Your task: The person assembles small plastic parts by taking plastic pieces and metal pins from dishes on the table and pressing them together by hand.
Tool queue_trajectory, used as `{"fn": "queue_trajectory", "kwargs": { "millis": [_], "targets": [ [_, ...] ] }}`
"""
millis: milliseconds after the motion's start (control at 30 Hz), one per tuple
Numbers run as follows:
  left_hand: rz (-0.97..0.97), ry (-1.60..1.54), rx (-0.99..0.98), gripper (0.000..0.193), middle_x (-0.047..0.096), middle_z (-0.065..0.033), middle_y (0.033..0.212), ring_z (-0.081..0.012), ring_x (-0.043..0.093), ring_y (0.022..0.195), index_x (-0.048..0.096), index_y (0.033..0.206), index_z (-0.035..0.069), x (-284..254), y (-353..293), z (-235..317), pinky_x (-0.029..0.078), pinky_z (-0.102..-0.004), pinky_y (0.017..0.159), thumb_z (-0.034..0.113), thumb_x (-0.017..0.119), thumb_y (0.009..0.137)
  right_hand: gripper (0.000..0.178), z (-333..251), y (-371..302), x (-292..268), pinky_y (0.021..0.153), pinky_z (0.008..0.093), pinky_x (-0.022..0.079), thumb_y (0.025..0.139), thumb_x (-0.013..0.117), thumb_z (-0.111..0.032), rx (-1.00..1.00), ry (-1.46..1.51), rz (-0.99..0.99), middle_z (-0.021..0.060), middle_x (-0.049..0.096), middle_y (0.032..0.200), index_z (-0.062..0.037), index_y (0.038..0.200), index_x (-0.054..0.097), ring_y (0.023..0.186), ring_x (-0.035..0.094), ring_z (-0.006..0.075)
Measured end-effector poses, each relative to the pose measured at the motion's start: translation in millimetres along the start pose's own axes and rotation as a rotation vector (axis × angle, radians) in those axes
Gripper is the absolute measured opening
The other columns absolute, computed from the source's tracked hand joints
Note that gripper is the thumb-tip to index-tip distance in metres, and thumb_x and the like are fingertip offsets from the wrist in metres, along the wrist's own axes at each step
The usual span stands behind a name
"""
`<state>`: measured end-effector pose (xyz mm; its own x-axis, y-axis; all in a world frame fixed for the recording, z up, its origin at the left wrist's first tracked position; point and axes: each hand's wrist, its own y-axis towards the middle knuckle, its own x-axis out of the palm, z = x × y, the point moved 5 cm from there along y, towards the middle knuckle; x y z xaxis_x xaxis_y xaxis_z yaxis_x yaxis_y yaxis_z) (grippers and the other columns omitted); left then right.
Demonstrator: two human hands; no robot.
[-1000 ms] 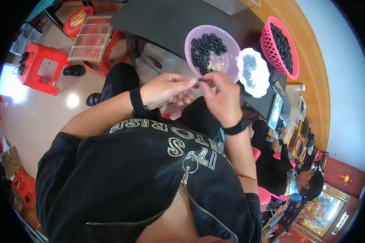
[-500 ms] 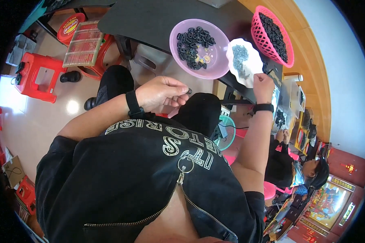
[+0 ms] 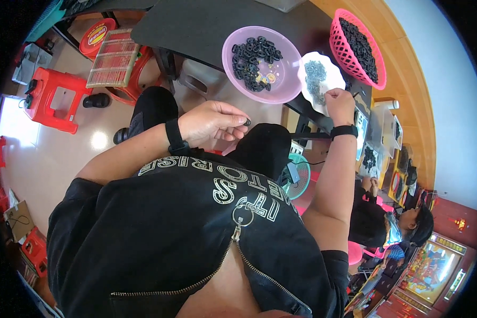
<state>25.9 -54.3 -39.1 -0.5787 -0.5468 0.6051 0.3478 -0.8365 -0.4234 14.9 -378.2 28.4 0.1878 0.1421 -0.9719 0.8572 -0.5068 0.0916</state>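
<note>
My left hand [image 3: 215, 123] pinches a small black oval part [image 3: 247, 122] between thumb and fingertips, above my knee. My right hand [image 3: 340, 106] reaches to a white scalloped plate [image 3: 332, 74], its fingers closed at the plate's near right side. Small, shiny, pale grey pieces [image 3: 315, 71] are heaped on the plate; their kind is too small to tell. What my right fingers hold, if anything, is hidden. Left of the plate, a purple basin [image 3: 287, 79] contains many black oval ring-shaped parts [image 3: 257, 49].
A pink lattice basket [image 3: 377, 79] full of black parts stands right of the plate on the dark table [image 3: 196, 26]. Red stools [image 3: 63, 100] and a bamboo rack [image 3: 113, 58] are at left. A green fan [image 3: 300, 177] stands under the table; another person [image 3: 371, 220] sits at right.
My right hand has shifted slightly left, further over the plate's edge. My left hand stays nearly still with the black part. The view has moved slightly.
</note>
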Motion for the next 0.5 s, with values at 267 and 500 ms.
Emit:
{"fn": "queue_trajectory", "kwargs": {
  "millis": [267,500],
  "targets": [
    [-0.067,0.011,0.013,0.023,0.063,-0.0069,0.088,-0.0115,0.059,0.077,0.059,0.104,0.0,1,2,-2,0.048,-0.0217,0.068,0.016,0.057,0.088,0.014,-1,4,8,0.074,0.0382,0.049,0.074,0.06,-0.015,-0.001,-0.081,-0.007,0.0174,0.065,0.08,-0.0042,0.079,0.067,0.078,0.063,0.0321],
    [-0.028,-0.017,0.036,0.02,0.061,-0.0091,0.09,-0.0132,0.06,0.08,0.056,0.105,-0.003,-1,0,2,0.05,-0.0226,0.067,0.009,0.051,0.089,0.011,-6,-1,-2,0.066,0.0346,0.049,0.071,0.059,-0.011,-0.011,0.058,0.062,0.0145,0.064,0.073,-0.0026,0.076,0.065,0.07,0.063,0.0274]
  ]
}}
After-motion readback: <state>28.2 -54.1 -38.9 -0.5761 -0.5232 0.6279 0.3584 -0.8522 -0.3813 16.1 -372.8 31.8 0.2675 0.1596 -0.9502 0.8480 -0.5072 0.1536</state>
